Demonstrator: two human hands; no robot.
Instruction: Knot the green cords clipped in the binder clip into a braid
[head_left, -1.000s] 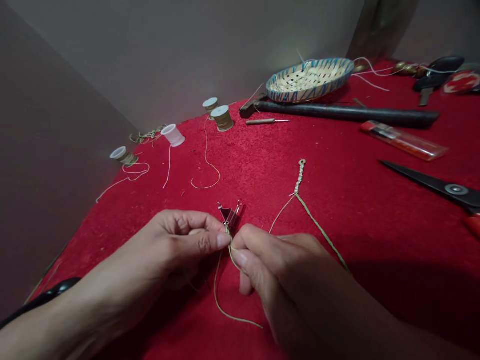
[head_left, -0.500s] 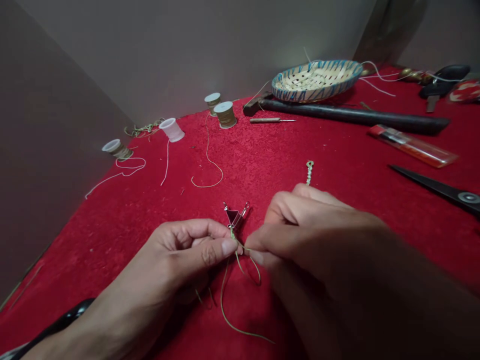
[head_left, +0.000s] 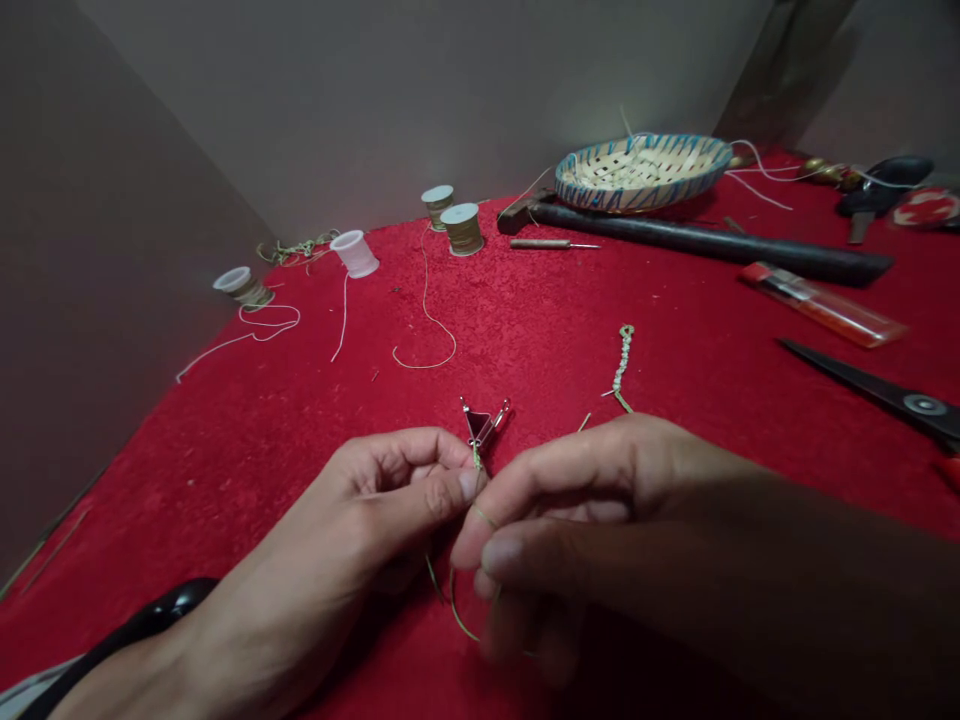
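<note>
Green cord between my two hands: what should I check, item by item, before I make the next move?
1. Left hand pinching the green cord just below the metal clip: ok.
2. Strand lying across the right hand's index finger: ok.
3. Strand firmly gripped by the right hand: cannot tell; its fingers hide part of it.
4. Braided piece in full view: not ok; the right hand covers its lower cords.
5. Scissors apart from both hands: ok, off to the right.
6. Loose strand below the hands free of tangles: cannot tell; partly hidden.
</note>
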